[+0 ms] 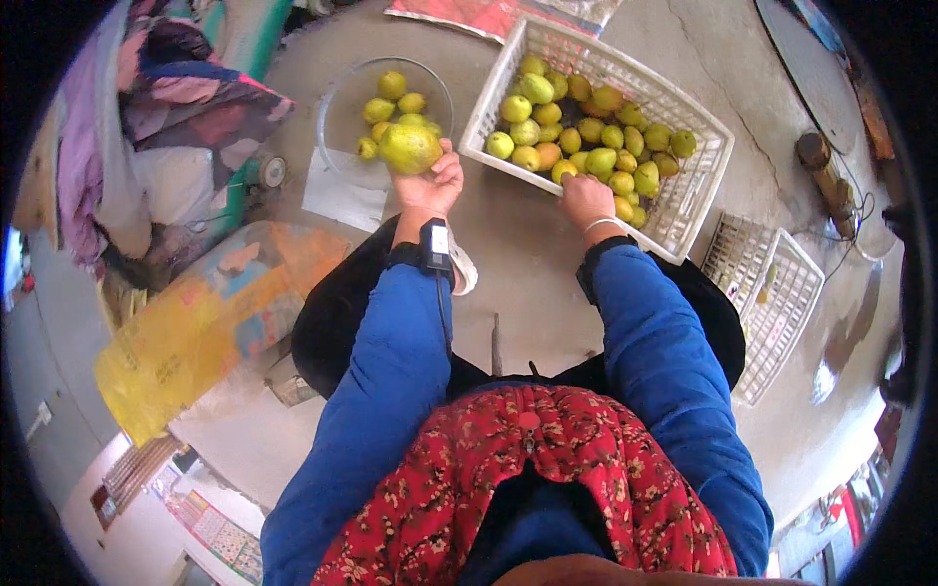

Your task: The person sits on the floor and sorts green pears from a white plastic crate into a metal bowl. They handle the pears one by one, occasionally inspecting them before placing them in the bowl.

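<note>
My left hand (pixel 432 183) is raised, palm up, with its fingers around a large yellow-green pear (pixel 410 149). Beyond and partly behind that pear is a clear round bowl (pixel 322 121) with several smaller pears (pixel 392 85) in it. At the near rim of a white plastic crate (pixel 597 40), my right hand (pixel 588 199) reaches in and touches a yellow pear (pixel 564 171). Its fingertips are hidden, so I cannot tell whether they grip the fruit. Many green and yellow pears (pixel 601 160) are heaped inside the crate.
A white sheet (pixel 344 194) lies partly under the bowl. To the right is a second plastic crate (pixel 791 293), near a wooden post (pixel 828 176) with a cord. On the left are a yellow sack (pixel 176 351), piled cloth (pixel 183 80) and a round dial (pixel 272 172).
</note>
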The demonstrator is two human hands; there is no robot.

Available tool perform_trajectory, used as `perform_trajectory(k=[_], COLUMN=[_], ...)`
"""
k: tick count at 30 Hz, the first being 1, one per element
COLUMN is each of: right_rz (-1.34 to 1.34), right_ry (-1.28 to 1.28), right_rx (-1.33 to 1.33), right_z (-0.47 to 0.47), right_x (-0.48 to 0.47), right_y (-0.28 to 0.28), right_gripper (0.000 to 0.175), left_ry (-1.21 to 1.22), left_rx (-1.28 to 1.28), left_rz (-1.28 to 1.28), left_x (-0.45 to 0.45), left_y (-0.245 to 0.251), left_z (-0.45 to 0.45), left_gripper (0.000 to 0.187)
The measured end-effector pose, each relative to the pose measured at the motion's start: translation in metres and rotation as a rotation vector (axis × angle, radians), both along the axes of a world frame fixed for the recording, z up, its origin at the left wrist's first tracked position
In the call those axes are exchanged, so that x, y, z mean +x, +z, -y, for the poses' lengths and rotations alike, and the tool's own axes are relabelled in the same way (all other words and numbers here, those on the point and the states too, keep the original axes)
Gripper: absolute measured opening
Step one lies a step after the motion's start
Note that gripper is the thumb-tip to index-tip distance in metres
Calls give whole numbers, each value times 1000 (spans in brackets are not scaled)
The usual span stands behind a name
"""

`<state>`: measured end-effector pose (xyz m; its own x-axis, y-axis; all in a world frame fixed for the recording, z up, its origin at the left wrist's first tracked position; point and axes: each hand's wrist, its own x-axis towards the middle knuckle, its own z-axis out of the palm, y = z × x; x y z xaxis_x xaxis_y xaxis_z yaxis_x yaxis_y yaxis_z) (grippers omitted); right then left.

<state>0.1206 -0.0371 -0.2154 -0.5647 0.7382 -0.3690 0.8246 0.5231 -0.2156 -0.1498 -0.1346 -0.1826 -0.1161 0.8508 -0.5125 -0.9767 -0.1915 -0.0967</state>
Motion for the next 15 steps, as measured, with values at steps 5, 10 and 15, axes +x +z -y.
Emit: perform_trajectory(k=[5,10,15], right_rz=[-365,-1185,-1230], right_ry=[54,-254,-401], right_rx=[57,-474,-569], right_z=[2,17,60], right_x=[-32,-90,-81], right_y=[43,108,162], right_gripper=[45,49,37], left_ry=[-70,-153,-227], left_rx=[-58,-190,-130], left_rz=[-200,-346,-305], left_x=[1,32,74], left_y=[59,97,113], left_z=[4,15,40], left_gripper=[65,66,61])
